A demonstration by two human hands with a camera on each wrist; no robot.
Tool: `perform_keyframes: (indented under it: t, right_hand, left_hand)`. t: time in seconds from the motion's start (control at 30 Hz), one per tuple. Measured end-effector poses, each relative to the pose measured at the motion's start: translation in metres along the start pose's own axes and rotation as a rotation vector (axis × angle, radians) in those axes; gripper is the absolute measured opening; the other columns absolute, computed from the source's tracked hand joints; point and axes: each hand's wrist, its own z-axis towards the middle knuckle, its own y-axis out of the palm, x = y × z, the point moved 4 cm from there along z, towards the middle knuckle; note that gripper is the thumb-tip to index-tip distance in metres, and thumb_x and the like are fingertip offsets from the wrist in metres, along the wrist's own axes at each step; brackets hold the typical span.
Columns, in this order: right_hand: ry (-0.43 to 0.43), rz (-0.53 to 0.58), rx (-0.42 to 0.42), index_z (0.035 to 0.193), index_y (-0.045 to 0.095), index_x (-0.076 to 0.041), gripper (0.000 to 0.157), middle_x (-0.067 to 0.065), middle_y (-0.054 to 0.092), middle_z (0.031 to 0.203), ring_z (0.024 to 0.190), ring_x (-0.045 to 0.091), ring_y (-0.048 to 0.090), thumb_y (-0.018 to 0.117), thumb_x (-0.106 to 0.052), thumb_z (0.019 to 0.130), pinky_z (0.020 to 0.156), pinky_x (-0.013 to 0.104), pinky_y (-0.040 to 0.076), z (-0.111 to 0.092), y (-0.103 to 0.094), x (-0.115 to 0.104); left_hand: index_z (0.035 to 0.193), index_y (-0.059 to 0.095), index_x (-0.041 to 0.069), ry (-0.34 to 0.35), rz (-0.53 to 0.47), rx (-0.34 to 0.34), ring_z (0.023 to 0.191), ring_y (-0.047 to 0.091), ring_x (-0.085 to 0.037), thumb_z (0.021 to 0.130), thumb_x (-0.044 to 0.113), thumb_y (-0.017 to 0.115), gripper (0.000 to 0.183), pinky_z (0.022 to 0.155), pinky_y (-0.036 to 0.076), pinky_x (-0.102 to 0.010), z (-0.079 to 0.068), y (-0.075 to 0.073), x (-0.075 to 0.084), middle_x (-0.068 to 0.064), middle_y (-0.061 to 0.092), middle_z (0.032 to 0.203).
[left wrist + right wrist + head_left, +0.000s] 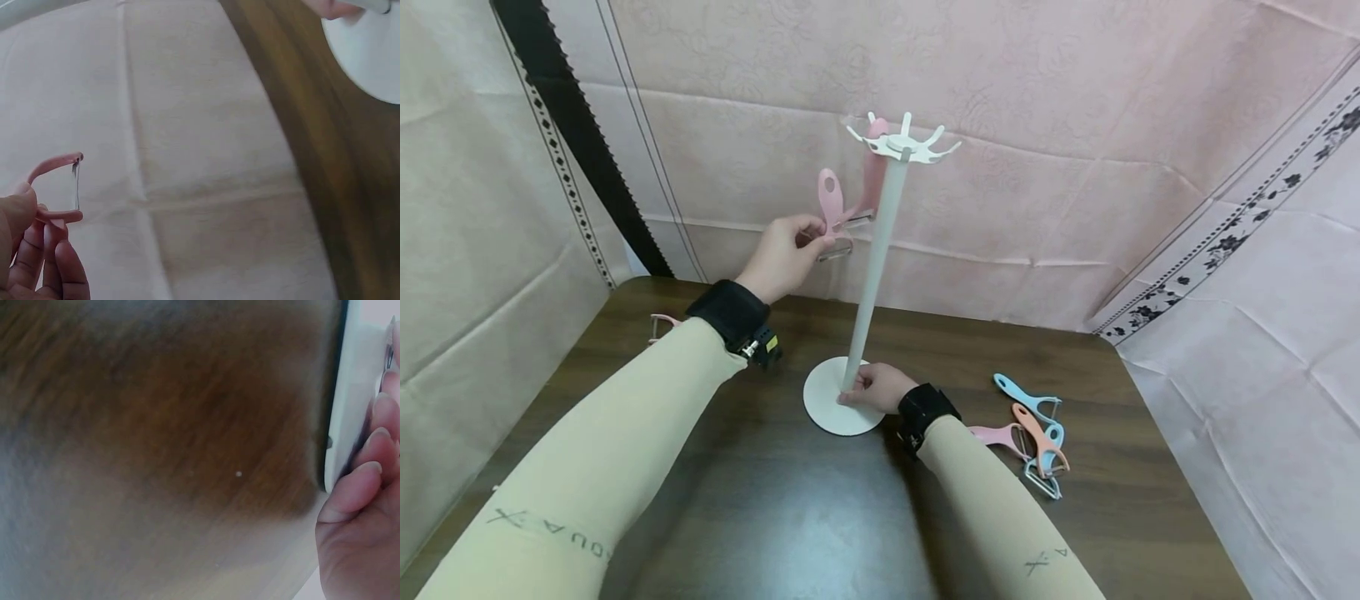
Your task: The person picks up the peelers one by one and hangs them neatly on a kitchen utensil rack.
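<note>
My left hand (784, 257) pinches a pink peeler (831, 197) close to its blade end, with the holed handle pointing up. In the left wrist view, the metal blade (77, 185) spans the peeler's two prongs beyond my thumb and fingers. A second pink peeler (874, 171) hangs from the hooked top (898, 147) of a white stand (880, 242), just right of the held one. Low on the stand, my right hand (886, 388) grips the foot of the pole, over the round base (823, 400). The right wrist view shows its curled fingers (378, 447) along the base.
To the right on the dark wooden table (790, 508) lies a pile of peelers: a blue one (1018, 392), an orange one (1033, 429), a pink one (996, 434) and more blue underneath. Another pale pink peeler (662, 319) shows partly behind my left forearm. Pale cloth (760, 150) hangs behind the table.
</note>
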Motion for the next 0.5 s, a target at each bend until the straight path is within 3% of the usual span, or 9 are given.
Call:
perform_keyframes:
  t: [0.27, 0.5]
  right_hand:
    - [-0.010, 0.007, 0.005, 0.074, 0.055, -0.013, 0.036, -0.004, 0.055, 0.072, 0.075, 0.015, 0.053, 0.074, -0.042, 0.083, 0.068, 0.029, 0.042, 0.004, 0.003, 0.004]
    - [-0.008, 0.007, 0.002, 0.074, 0.056, -0.013, 0.035, -0.004, 0.055, 0.072, 0.075, 0.015, 0.053, 0.073, -0.042, 0.085, 0.068, 0.029, 0.041, 0.002, 0.002, 0.003]
  left_hand:
    - [0.113, 0.065, 0.004, 0.111, -0.052, 0.042, 0.085, 0.052, -0.019, 0.098, 0.018, 0.059, 0.022, 0.074, 0.044, -0.029, 0.011, -0.004, 0.041, -0.008, 0.061, 0.095]
    - [0.104, 0.066, 0.006, 0.183, -0.055, 0.014, 0.078, 0.051, -0.018, 0.097, 0.020, 0.060, 0.017, 0.067, 0.042, -0.028, 0.018, -0.008, 0.062, -0.007, 0.058, 0.087]
